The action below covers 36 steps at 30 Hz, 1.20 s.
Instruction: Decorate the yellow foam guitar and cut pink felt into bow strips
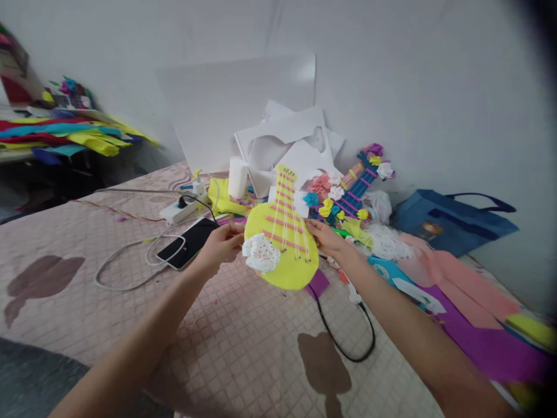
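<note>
Holding a yellow foam guitar (287, 268) between both hands, I keep it lifted above the quilted pink bedcover (243, 354), its face tilted toward me and its neck pointing away.

- My left hand (221, 241) is closed on the guitar's left edge, thumb on the front.
- My right hand (324, 237) pinches the guitar's right edge, fingers curled behind the body.
- Pink fret strips and pale strings run up the face of the guitar.
- A white paper flower (261, 253) sits on the guitar's lower left, just beside my left hand.

Everything else is placed from the guitar:

- To its left, a black phone (189, 242) lies face up on the bedcover with a white cable at its end. A white power strip (179, 211) lies further back.
- Behind its neck stand a white roll (238, 177) and white boards (243, 110) that lean on the wall.
- Behind it to the right, a blue guitar (354, 187) covered in paper flowers leans against the wall.
- Further right rests a blue bag (448, 222).
- Below it, a black cable (348, 334) loops on the bedcover.
- To the lower right of the guitar lies a purple sheet (478, 337).
</note>
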Each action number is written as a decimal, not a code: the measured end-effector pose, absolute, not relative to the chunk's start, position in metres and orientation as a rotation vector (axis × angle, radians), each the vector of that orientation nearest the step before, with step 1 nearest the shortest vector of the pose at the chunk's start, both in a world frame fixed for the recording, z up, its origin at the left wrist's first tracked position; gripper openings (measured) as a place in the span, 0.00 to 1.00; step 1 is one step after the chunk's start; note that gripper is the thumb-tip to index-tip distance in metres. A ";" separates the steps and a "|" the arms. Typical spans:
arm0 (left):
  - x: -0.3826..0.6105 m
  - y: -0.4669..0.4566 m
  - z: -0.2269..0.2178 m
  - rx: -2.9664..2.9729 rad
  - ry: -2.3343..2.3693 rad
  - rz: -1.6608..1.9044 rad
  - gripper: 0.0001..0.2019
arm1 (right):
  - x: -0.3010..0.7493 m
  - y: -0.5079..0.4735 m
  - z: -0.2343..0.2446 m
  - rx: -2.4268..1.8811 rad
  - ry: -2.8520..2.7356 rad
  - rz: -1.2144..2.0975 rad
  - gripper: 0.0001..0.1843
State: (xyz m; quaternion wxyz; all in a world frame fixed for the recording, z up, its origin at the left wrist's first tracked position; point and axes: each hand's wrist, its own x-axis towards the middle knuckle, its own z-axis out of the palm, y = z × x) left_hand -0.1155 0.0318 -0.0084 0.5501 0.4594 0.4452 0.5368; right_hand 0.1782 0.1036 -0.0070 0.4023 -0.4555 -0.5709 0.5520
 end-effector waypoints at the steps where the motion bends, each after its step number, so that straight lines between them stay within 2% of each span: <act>1: -0.117 0.027 -0.008 1.113 1.019 1.248 0.12 | 0.178 0.103 -0.006 -1.142 -1.430 1.390 0.23; 5: -0.123 0.007 -0.011 1.192 0.830 1.072 0.21 | 0.176 0.099 0.002 -1.106 -1.421 1.395 0.22; 9: -0.128 0.015 -0.011 1.034 0.869 1.136 0.15 | 0.173 0.093 0.012 -1.094 -1.457 1.441 0.20; 11: -0.129 0.030 -0.003 0.988 0.884 1.187 0.16 | 0.171 0.092 0.017 -1.094 -1.488 1.468 0.20; 14: -0.127 0.051 0.015 1.022 0.882 1.058 0.20 | 0.165 0.093 0.025 -1.087 -1.632 1.474 0.19; 16: -0.120 0.059 0.025 1.028 0.879 0.917 0.19 | 0.160 0.095 0.029 -1.068 -1.772 1.427 0.17; 20: -0.106 0.059 0.033 0.966 0.893 0.784 0.16 | 0.156 0.101 0.040 -1.129 -1.915 1.229 0.18; 23: -0.107 0.055 0.037 0.896 0.987 0.842 0.15 | 0.169 0.096 0.050 -1.289 -1.922 0.889 0.18; 26: -0.117 0.054 0.044 0.918 1.093 0.952 0.13 | 0.198 0.074 0.055 -1.353 -1.883 0.546 0.14; 30: -0.123 0.055 0.055 0.971 1.094 1.093 0.12 | 0.257 0.026 0.048 -1.453 -1.792 0.392 0.13; 34: -0.107 0.057 0.057 0.949 1.041 1.197 0.12 | 0.327 -0.025 0.027 -1.740 -1.638 0.201 0.14; 36: -0.092 0.058 0.054 0.892 1.037 1.199 0.10 | 0.354 -0.048 0.011 -1.922 -1.713 0.246 0.15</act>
